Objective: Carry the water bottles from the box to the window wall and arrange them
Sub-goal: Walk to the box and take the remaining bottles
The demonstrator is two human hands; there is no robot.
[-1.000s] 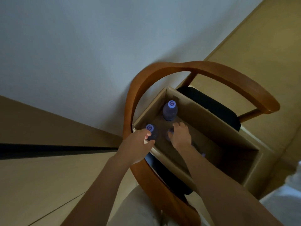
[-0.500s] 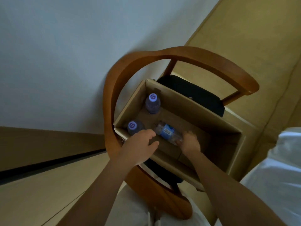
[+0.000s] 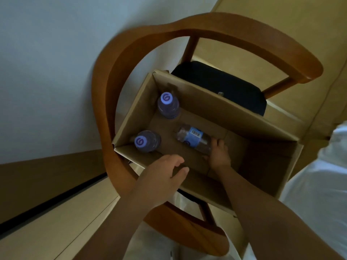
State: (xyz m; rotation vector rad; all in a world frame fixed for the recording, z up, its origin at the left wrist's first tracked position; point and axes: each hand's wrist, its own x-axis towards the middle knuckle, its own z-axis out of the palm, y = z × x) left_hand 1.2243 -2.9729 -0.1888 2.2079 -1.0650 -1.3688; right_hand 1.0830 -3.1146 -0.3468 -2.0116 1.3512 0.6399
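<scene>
The right hand (image 3: 218,154) has its fingers (image 3: 216,142) curled round the cap end of a lying bottle (image 3: 193,138), clear with a blue barcoded label, on the floor of the cardboard box (image 3: 244,119). The left hand (image 3: 165,175) hovers with its fingers apart, holding nothing. Two upright bottles (image 3: 168,105) with purple caps stand near the box's far-left corners. The box sits on a wooden chair (image 3: 225,25) beside a pale wall (image 3: 56,53).

Both forearms are showing bare right up to the frame's bottom edge, with no sleeves, and the left hand (image 3: 163,176) and right hand (image 3: 219,155) are showing bare too. Light, whitish clothing (image 3: 150,244) is peeking out low between the arms.
</scene>
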